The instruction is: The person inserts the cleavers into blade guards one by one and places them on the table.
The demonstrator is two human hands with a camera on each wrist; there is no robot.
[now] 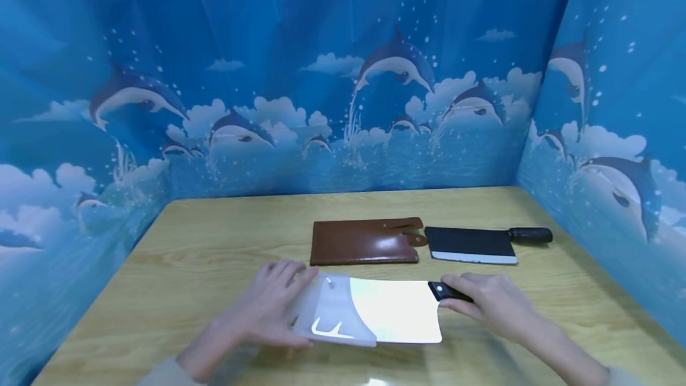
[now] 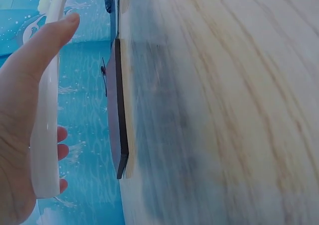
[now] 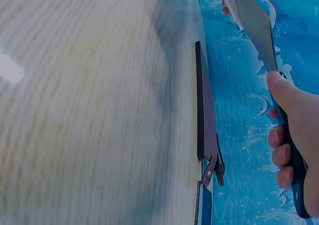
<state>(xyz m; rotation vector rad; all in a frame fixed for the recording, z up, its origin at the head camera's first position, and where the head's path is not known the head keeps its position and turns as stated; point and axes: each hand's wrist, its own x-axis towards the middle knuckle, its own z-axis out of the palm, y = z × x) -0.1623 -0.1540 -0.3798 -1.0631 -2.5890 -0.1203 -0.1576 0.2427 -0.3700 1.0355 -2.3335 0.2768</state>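
A cleaver point(image 1: 396, 311) with a bright steel blade and black handle is held level above the table. My right hand point(image 1: 490, 302) grips its handle, fingers wrapped around it in the right wrist view. The blade's far part sits inside a translucent white blade sheath point(image 1: 334, 308). At the sheath's closed end, my left hand point(image 1: 273, 305) holds it between thumb and fingers; in the left wrist view the thumb lies on one face of the sheath point(image 2: 47, 130) and fingertips show past its other side.
Behind the hands a brown leather sheath point(image 1: 364, 243) with a strap lies on the wooden table point(image 1: 230, 225). To its right lies a second cleaver point(image 1: 471, 243), dark-bladed with a pale cutting edge. A blue dolphin-print curtain point(image 1: 300, 76) stands along the back and sides.
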